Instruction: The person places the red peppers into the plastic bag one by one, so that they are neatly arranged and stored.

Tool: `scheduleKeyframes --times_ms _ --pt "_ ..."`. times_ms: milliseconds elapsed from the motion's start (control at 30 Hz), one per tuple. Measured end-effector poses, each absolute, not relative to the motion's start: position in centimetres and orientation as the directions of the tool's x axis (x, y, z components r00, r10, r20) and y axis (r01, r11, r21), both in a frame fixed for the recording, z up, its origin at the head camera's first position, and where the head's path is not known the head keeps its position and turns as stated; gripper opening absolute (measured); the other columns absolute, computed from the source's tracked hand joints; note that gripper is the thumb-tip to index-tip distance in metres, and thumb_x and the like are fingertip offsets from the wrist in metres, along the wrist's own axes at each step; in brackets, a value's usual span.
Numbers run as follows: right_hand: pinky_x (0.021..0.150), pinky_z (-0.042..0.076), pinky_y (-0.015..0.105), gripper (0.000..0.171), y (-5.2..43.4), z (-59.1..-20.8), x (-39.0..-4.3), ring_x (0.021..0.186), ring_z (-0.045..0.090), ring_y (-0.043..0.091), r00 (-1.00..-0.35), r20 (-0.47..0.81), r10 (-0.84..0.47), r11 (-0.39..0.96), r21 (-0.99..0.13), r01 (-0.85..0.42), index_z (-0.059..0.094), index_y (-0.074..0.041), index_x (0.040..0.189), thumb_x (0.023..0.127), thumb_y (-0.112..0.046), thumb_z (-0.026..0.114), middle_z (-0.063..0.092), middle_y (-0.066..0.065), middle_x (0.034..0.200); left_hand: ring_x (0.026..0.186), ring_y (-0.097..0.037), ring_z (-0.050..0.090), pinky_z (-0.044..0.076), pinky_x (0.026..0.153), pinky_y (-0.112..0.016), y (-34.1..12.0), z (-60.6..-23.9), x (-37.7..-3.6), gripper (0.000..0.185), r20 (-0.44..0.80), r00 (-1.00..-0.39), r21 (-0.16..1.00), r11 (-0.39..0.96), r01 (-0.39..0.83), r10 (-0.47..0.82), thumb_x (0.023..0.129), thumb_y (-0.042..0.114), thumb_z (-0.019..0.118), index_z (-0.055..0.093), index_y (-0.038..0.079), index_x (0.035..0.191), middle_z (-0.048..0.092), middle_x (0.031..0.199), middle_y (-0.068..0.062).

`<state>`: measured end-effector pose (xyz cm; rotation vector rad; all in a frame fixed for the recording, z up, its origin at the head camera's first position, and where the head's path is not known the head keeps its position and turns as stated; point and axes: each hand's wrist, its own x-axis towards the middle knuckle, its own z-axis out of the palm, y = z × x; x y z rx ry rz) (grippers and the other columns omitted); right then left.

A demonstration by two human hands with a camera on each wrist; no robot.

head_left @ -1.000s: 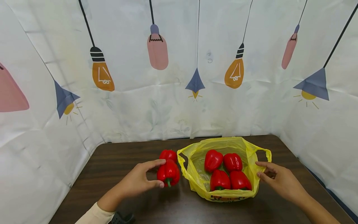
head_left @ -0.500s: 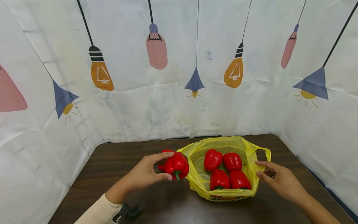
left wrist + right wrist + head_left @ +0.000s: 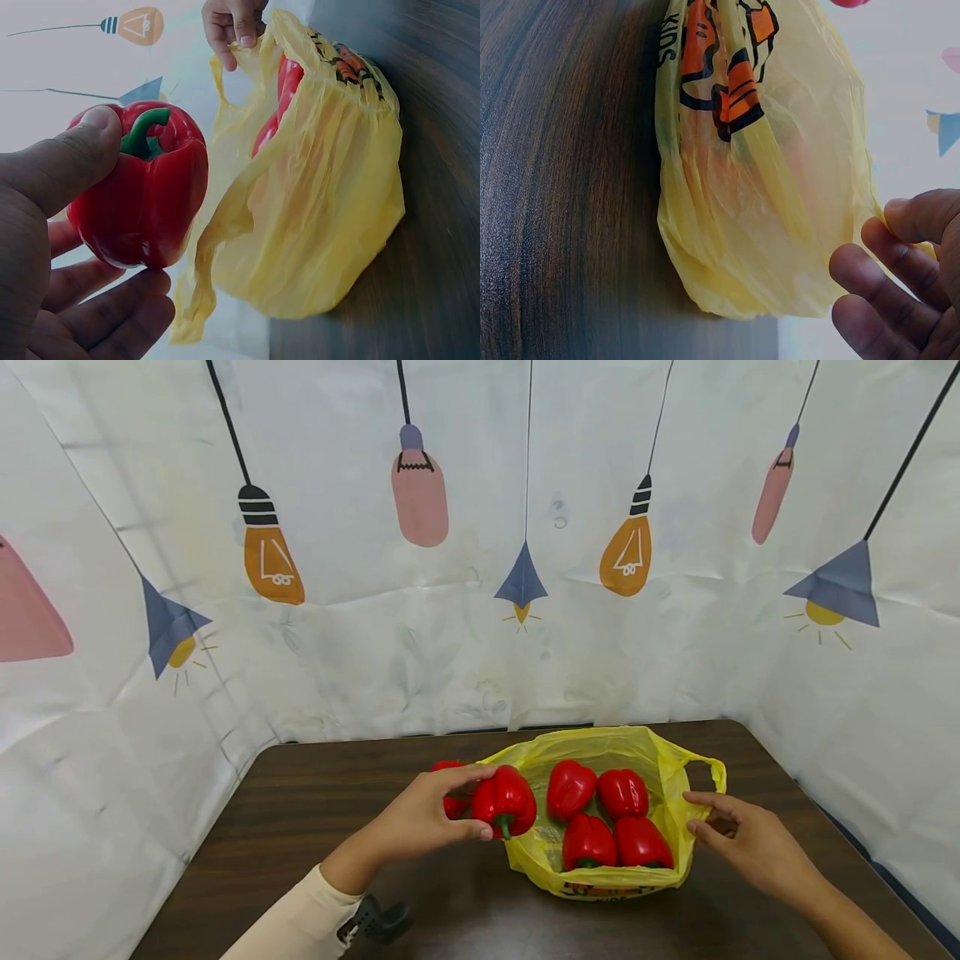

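Observation:
My left hand (image 3: 426,820) grips a red bell pepper (image 3: 507,802) with a green stem, fingers behind and thumb in front. In the head view this pepper hangs over the left rim of a yellow plastic bag (image 3: 534,860). Several more red bell peppers (image 3: 591,842) lie inside the bag, whose mouth stands wide. At the bag's right side my right hand (image 3: 767,843) pinches the rim between thumb and forefinger, as the right wrist view shows at the thin plastic (image 3: 866,191). Behind my left hand another red pepper (image 3: 452,806) sits on the table, partly hidden.
The dark wooden table (image 3: 330,777) extends left and in front of the bag. A pale curtain (image 3: 450,677) printed with lamps and bulbs hangs behind and beside it. A dark strapped device (image 3: 375,920) is at my left wrist.
My left hand has carried the red bell pepper to the right, from beside the bag to over its left rim. My right hand stays on the bag's rim.

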<state>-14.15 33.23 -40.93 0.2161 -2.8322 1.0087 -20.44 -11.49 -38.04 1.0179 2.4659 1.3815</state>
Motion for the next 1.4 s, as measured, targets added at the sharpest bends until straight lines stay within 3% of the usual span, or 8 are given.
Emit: scheduleKeyframes --times_ms 333,567,867,1400 --pt "0.057 0.052 0.026 0.046 33.1 -41.0 -14.1 0.075 0.069 0.011 -0.979 0.181 -0.093 0.769 -0.612 -0.186 0.066 -0.005 0.134 0.092 -0.022 0.078 0.070 -0.008 0.086 0.110 -0.010 0.065 0.058 0.088 -0.032 -8.7 -37.9 -21.1 0.073 0.194 -0.746 0.781 0.359 0.510 0.638 0.084 0.033 0.087 0.055 0.016 0.148 0.064 0.132 0.010" --pt "0.057 0.053 0.026 0.045 33.1 -41.1 -14.1 0.075 0.070 0.011 -0.980 0.179 -0.087 0.762 -0.621 -0.181 0.066 -0.004 0.133 0.092 -0.020 0.078 0.071 -0.007 0.086 0.111 -0.007 0.063 0.053 0.097 -0.034 -7.2 -38.2 -21.5 0.073 0.199 -0.741 0.731 0.406 0.549 0.642 0.083 0.036 0.087 0.057 0.015 0.146 0.062 0.136 0.010" --pt "0.058 0.054 0.026 0.046 33.2 -41.2 -14.1 0.075 0.070 0.011 -0.981 0.174 -0.084 0.758 -0.628 -0.176 0.066 -0.004 0.134 0.092 -0.020 0.079 0.071 -0.006 0.087 0.113 -0.007 0.062 0.053 0.096 -0.029 -5.5 -38.9 -22.0 0.073 0.207 -0.711 0.714 0.393 0.579 0.673 0.084 0.035 0.087 0.056 0.014 0.147 0.061 0.137 0.009" --pt "0.058 0.053 0.026 0.047 33.4 -41.3 -14.1 0.075 0.071 0.012 -0.983 0.165 -0.076 0.759 -0.630 -0.165 0.065 -0.004 0.134 0.093 -0.020 0.078 0.071 -0.006 0.087 0.122 -0.009 0.059 0.048 0.102 -0.028 -4.8 -39.6 -22.1 0.074 0.150 -0.693 0.567 0.513 0.645 0.705 0.083 0.037 0.087 0.057 0.010 0.145 0.061 0.139 0.004"
